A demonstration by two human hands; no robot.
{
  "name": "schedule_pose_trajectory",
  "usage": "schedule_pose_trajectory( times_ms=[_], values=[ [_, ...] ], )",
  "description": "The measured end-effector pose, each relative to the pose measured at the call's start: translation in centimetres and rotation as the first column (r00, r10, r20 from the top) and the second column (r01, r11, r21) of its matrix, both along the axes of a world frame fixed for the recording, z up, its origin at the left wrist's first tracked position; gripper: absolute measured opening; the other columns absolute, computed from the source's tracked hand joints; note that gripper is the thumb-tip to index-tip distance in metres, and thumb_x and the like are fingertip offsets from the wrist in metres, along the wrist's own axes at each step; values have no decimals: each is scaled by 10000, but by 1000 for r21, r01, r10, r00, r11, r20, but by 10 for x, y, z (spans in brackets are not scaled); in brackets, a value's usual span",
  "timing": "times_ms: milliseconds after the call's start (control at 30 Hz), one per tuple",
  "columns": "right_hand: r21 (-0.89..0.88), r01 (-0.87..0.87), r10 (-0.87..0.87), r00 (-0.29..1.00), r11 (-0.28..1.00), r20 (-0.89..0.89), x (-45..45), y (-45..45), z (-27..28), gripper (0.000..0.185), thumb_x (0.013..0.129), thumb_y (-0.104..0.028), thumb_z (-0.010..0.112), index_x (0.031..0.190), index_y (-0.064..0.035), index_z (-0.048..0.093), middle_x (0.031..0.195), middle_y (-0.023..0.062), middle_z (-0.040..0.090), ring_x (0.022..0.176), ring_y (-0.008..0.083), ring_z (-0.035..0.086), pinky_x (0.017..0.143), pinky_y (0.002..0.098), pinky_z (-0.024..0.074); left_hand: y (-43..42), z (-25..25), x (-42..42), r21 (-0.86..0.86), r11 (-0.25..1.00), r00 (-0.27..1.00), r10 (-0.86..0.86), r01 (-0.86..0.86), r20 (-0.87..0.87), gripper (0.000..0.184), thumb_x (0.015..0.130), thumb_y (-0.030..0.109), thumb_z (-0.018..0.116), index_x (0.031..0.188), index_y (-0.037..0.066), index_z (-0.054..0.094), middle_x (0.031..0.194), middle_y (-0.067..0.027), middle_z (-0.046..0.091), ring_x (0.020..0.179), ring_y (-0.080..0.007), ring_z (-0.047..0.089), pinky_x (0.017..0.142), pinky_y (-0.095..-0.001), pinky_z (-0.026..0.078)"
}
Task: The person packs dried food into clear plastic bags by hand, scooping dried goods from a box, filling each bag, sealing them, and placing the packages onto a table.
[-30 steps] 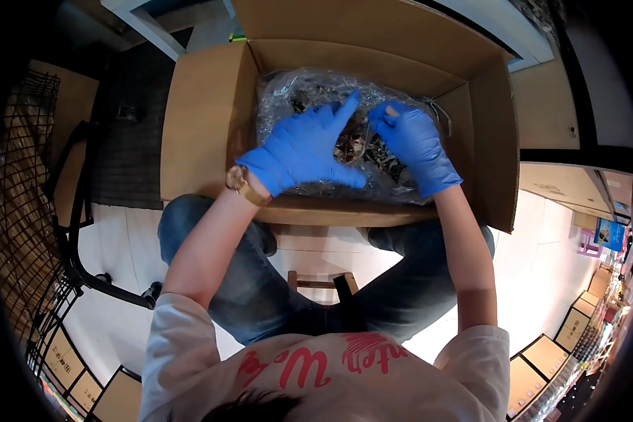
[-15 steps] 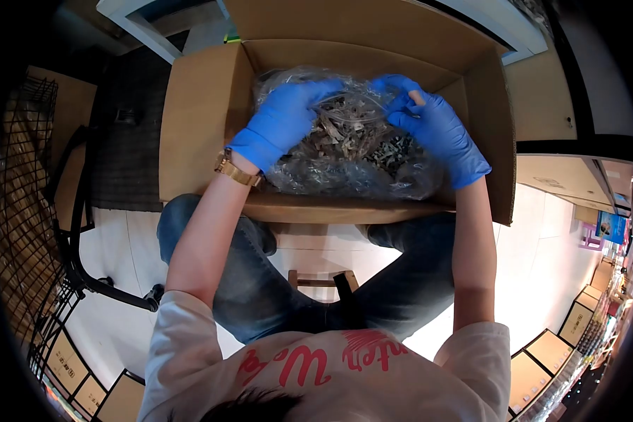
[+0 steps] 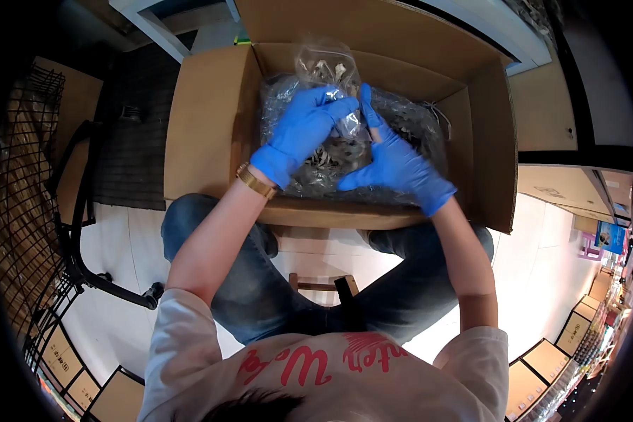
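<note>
My left hand, in a blue glove, is closed on a small clear plastic bag with whitish and dark dried pieces inside. My right hand, also gloved in blue, is beside the small bag with thumb and fingers spread; some bare skin shows at one finger. I cannot tell whether it touches the bag. Beneath both hands a large clear plastic bag holds grey-brown dried flakes, partly hidden by the hands. It lies inside an open cardboard box in front of my knees.
A light-coloured table frame stands behind the box. On the left are a black wire cart and a dark mat. Cabinets line the right side. A small wooden stool shows between my legs, on the pale tiled floor.
The small bag now shows raised in my left hand, above the large bag. My right hand has moved left and nearer to me, its fingers spreading. The large bag's plastic now covers more of the flakes.
</note>
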State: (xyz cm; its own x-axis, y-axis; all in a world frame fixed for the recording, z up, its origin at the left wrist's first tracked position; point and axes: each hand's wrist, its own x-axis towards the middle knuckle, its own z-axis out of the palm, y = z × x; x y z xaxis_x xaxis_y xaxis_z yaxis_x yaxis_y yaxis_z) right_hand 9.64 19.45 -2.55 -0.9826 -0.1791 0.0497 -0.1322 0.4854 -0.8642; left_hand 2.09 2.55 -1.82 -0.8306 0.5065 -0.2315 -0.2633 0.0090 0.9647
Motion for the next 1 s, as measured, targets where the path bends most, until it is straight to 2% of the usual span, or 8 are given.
schedule_pose_trajectory(
  times_ms=[67, 167, 233, 333, 467, 567, 800, 1000],
  values=[
    [-91, 29, -37, 996, 995, -87, 1, -15, -9, 1004, 716, -198, 811, 1491, -74, 186, 1512, 164, 268, 1371, 241, 304, 1115, 366, 274, 1, -6, 7, 103, 995, 999, 18, -14, -41, 208, 887, 210, 641, 988, 30, 669, 880, -3, 658, 800, -58, 584, 719, -219, 471],
    [-145, 188, -223, 933, 972, -284, -17, -10, -21, 706, 842, -122, 697, 1444, -72, 331, 1311, 169, 542, 1207, 246, 522, 1013, 332, 402, -6, 14, 10, 110, 990, 973, -64, 91, -223, 250, 924, 209, 589, 1051, 2, 645, 984, -35, 661, 894, -89, 602, 821, -245, 475],
    [-386, 265, -302, 953, 884, -37, -26, 10, -12, 430, 918, -32, 566, 1342, -45, 491, 1283, 108, 570, 1109, 168, 562, 967, 285, 431, -12, 26, 2, 164, 986, 931, 31, 31, -363, 224, 934, 172, 562, 1056, 5, 646, 983, -35, 670, 907, -92, 605, 819, -245, 477],
    [-327, 340, -395, 911, 882, -120, -28, 33, 3, 312, 947, -54, 521, 1253, -23, 572, 1247, 74, 595, 1078, 121, 556, 941, 268, 438, -23, 39, -15, 335, 921, 710, 370, -198, -599, 186, 931, 84, 528, 1047, 34, 664, 976, -58, 692, 917, -132, 628, 804, -246, 487],
    [-255, 30, -83, 976, 967, -202, -14, 39, 19, 315, 941, -44, 502, 1247, -7, 568, 1266, 73, 594, 1132, 153, 556, 972, 307, 432, -54, 39, -36, 113, 982, 333, 157, -149, -930, 174, 845, 70, 611, 999, 69, 691, 935, -66, 690, 830, -164, 648, 723, -271, 512],
    [-170, 127, -141, 987, 977, -72, -13, 44, 26, 329, 931, -53, 515, 1254, -7, 559, 1246, 78, 611, 1149, 166, 558, 987, 312, 421, -52, 45, -14, -214, 974, 483, -155, -69, -862, 244, 843, 21, 594, 1055, 90, 693, 942, -82, 682, 811, -156, 655, 732, -260, 505],
    [271, 101, -54, 983, 957, -174, -7, 44, 22, 203, 890, -107, 594, 1072, -82, 681, 999, 156, 670, 909, 289, 649, 816, 334, 500, -29, 6, -11, -429, 855, 277, -354, -292, -894, 333, 785, 102, 651, 1113, 158, 660, 1004, -65, 657, 820, -263, 634, 717, -357, 528],
    [579, 43, -54, 999, 814, 1, -4, 46, 28, 206, 878, -155, 622, 1062, -88, 685, 969, 179, 651, 856, 321, 636, 763, 358, 504, -28, -4, -12, -741, 656, 409, -642, -145, -648, 242, 781, 154, 668, 1022, 135, 674, 914, -107, 634, 877, -288, 634, 731, -391, 531]
  ],
)
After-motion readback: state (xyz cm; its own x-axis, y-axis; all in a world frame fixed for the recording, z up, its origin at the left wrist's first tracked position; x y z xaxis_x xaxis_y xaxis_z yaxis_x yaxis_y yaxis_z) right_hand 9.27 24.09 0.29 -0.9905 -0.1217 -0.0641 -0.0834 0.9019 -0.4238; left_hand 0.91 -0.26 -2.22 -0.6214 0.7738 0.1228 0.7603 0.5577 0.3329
